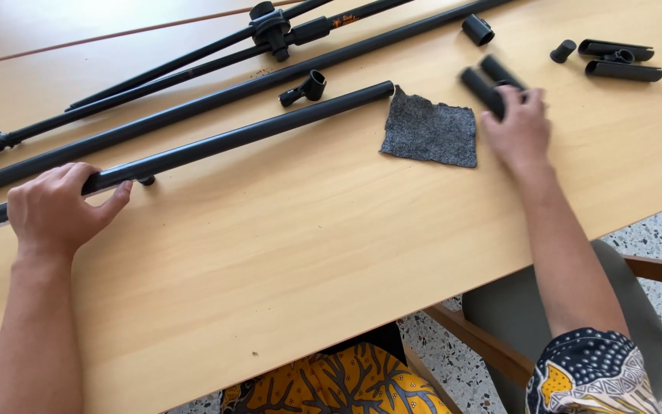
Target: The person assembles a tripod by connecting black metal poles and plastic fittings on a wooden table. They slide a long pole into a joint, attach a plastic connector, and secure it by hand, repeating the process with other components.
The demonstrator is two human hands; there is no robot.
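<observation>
My left hand (59, 207) grips a long black tube (254, 130) that lies slantwise across the wooden table (285, 245). My right hand (521, 126) rests on two short black tube pieces (484, 80) just right of a dark grey cloth square (430, 132). A small black clip piece (306, 88) lies just beyond the tube's far end.
Several longer black poles (193, 100) with a clamp joint (270, 31) lie at the back left. Black caps and short parts (618, 60) sit at the back right, one cap (477, 29) nearer the middle. A wooden chair with a grey seat (515, 322) stands below the table edge.
</observation>
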